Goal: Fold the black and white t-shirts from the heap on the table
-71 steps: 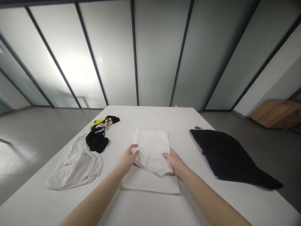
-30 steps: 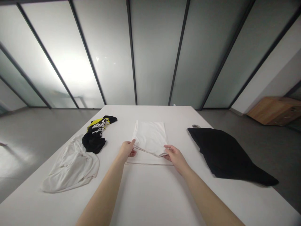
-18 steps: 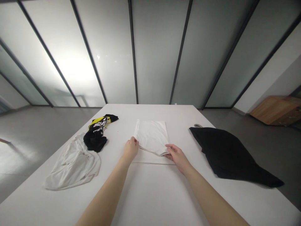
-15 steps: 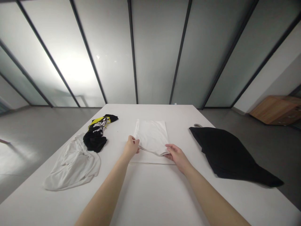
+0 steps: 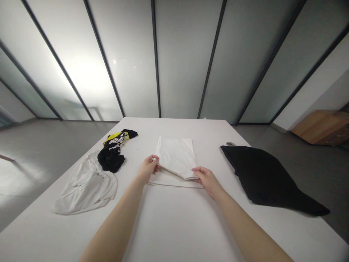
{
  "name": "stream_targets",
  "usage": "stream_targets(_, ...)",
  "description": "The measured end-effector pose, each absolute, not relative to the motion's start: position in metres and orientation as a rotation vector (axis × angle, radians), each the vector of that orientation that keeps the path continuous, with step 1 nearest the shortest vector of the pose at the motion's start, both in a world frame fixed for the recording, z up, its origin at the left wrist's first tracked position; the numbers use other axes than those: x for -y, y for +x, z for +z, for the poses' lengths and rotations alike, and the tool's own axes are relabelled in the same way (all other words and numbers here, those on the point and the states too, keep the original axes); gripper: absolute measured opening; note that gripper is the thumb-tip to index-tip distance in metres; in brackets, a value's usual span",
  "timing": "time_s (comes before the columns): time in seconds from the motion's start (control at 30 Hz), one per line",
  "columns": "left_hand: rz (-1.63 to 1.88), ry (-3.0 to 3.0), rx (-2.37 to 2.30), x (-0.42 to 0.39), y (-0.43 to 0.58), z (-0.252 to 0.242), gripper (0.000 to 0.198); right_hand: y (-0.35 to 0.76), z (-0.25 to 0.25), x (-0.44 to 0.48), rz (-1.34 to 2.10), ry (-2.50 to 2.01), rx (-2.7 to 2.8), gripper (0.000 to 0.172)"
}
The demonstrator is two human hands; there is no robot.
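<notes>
A white garment, folded into a rough rectangle, lies in the middle of the table; its exact kind does not show. My left hand pinches the left end of its near upper edge between thumb and fingers. With the thumb on top and fingers beneath, my right hand grips the near right corner. The upper layers are lifted slightly at the near side. Below them, a lower layer of the same white cloth shows as a strip towards me.
On the white table, a crumpled white garment lies at left, touching a black and yellow printed garment. A black garment spreads at right, beside a grey ring-shaped object. Frosted glass panels stand behind.
My left hand has shifted slightly left and up with the cloth's near edge, exposing more of the lower layer. My right hand stays at the near right corner. The view has tilted slightly.
</notes>
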State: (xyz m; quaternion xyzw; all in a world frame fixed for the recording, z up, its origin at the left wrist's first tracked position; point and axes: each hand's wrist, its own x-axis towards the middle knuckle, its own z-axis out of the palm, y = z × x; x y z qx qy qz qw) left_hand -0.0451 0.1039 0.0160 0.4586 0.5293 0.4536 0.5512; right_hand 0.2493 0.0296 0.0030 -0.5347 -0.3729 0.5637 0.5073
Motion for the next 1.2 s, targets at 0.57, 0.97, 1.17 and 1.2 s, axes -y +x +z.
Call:
stream_targets(0.57, 0.916, 1.226, -1.259, -0.098, -0.058, 0.020, 0.019, 0.251, 0.010, -0.021, 1.160, -1.455, 1.344, 0.016)
stream_targets(0.97, 0.716, 1.590, -1.391, -0.091, -0.062, 0.027, 0.011, 0.254, 0.024, -0.012, 0.844, -1.579, 1.699, 0.036)
stream_targets(1.17, 0.569, 2.086, -1.695, -0.084, -0.069, 0.034, 0.045, 0.265, 0.025, -0.014, 0.475, -1.746, 2.017, 0.050)
stream_targets(1.2, 0.569, 2.109, -1.766, -0.084, -0.069, 0.035, 0.049, 0.266, 0.023, -0.015, 0.442, -1.737, 2.022, 0.053)
